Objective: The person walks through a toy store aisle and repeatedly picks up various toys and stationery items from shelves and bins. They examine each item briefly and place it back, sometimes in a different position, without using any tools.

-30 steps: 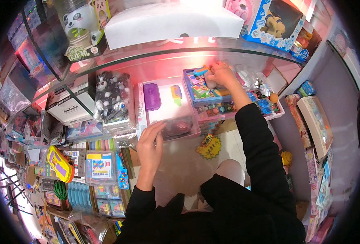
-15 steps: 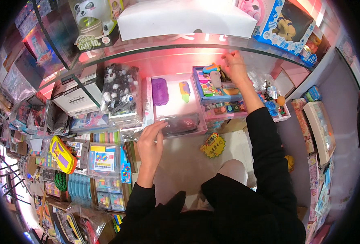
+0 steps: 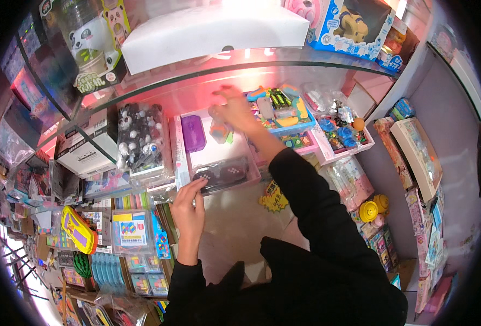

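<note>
My left hand (image 3: 189, 209) rests at the front of a shallow pink-rimmed white box (image 3: 206, 153). Its fingertips touch a dark object in a clear plastic bag (image 3: 224, 175) lying along the front edge. Over the back of that box, my right hand (image 3: 235, 111) is smeared by motion; whether it holds anything cannot be made out. Just below it is a small orange and green item (image 3: 222, 133), partly blurred. A purple plastic case (image 3: 194, 133) lies at the box's left side. To the right, a blue box (image 3: 289, 127) holds several colourful small toys.
A glass shelf edge (image 3: 197, 73) crosses above my hands, carrying a long white box (image 3: 219, 35). A bagged stack of black and white trinkets (image 3: 141, 136) stands left. At right is an open box of small wrapped items (image 3: 345, 154). Packaged goods (image 3: 134, 231) fill the lower left.
My right hand has moved left from behind the blue box to over the white box. My left hand remains at the bagged object. The whole view has shifted.
</note>
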A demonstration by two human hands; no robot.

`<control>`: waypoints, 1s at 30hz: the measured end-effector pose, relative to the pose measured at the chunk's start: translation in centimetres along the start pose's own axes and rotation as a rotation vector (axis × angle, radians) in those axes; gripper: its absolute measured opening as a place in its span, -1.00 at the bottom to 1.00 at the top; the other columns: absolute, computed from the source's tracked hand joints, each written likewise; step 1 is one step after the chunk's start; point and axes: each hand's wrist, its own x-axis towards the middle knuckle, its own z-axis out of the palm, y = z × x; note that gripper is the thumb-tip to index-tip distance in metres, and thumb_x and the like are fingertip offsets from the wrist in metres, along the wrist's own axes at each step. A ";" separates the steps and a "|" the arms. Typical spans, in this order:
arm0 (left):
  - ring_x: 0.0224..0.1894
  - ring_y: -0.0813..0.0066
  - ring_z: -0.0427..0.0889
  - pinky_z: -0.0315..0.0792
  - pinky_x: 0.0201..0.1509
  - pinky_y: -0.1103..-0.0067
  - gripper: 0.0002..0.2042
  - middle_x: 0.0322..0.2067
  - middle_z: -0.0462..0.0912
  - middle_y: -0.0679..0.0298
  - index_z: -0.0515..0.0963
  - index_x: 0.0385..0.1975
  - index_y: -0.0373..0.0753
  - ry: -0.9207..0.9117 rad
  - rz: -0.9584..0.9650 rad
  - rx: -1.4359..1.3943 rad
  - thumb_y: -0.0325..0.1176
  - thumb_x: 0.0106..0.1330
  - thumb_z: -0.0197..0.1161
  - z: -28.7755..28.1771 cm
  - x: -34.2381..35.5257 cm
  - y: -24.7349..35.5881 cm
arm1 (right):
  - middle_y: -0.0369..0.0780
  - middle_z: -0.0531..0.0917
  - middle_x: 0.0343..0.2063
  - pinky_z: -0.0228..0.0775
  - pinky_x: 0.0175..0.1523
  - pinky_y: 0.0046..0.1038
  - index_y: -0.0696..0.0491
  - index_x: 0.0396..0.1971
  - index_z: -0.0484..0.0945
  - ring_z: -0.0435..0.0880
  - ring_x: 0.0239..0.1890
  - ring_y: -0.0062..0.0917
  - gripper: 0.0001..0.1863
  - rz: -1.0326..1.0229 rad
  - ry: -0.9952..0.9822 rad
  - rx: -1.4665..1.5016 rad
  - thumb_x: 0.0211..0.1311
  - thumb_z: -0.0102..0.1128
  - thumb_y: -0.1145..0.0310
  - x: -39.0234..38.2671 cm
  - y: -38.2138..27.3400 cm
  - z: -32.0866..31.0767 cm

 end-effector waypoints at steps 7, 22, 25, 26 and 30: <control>-0.10 0.22 0.67 0.51 0.01 0.45 -0.77 -0.17 0.72 0.16 0.67 -0.20 -0.26 -0.012 -0.017 -0.058 -0.63 0.22 0.16 0.6 -0.4 -0.4 | 0.01 0.52 0.06 0.54 0.08 -0.18 -0.09 0.27 0.38 0.58 0.07 -0.15 -0.24 0.310 -0.427 -0.620 0.01 0.43 0.13 2.4 5.1 -6.9; -0.10 0.20 0.68 0.51 0.03 0.43 -0.77 -0.18 0.72 0.14 0.68 -0.21 -0.25 -0.023 -0.066 -0.053 -0.64 0.21 0.16 0.9 -0.7 -0.6 | -0.04 0.63 -0.12 0.47 0.11 -0.23 -0.04 -0.02 0.65 0.63 -0.02 -0.16 -0.47 -0.172 -0.514 -0.083 -0.12 0.45 0.22 1.2 -3.4 -4.4; -0.10 0.21 0.68 0.51 0.04 0.44 -0.77 -0.19 0.73 0.14 0.68 -0.23 -0.28 -0.015 -0.050 -0.040 -0.67 0.19 0.16 0.9 -0.8 0.0 | -0.06 0.62 -0.14 0.50 0.04 -0.21 -0.08 0.00 0.65 0.65 -0.07 -0.15 -0.46 -0.054 -0.592 -0.316 -0.07 0.44 0.09 0.3 -5.2 -1.0; -0.11 0.22 0.69 0.50 0.03 0.45 -0.78 -0.19 0.73 0.14 0.68 -0.25 -0.29 0.002 -0.022 -0.048 -0.67 0.19 0.15 0.6 -0.8 0.0 | -0.06 0.62 -0.14 0.50 0.03 -0.20 -0.08 0.01 0.64 0.65 -0.08 -0.16 -0.44 -0.009 -0.543 -0.294 -0.05 0.43 0.06 0.1 -5.4 -0.7; -0.12 0.24 0.68 0.49 0.00 0.49 -0.78 -0.19 0.73 0.16 0.67 -0.27 -0.30 0.053 -0.104 -0.066 -0.68 0.19 0.14 -0.3 -1.1 -0.4 | -0.10 0.65 -0.15 0.51 -0.02 -0.20 -0.08 0.08 0.60 0.66 -0.07 -0.19 -0.39 -0.100 -0.206 -0.313 0.01 0.39 -0.03 -0.4 -2.2 -6.7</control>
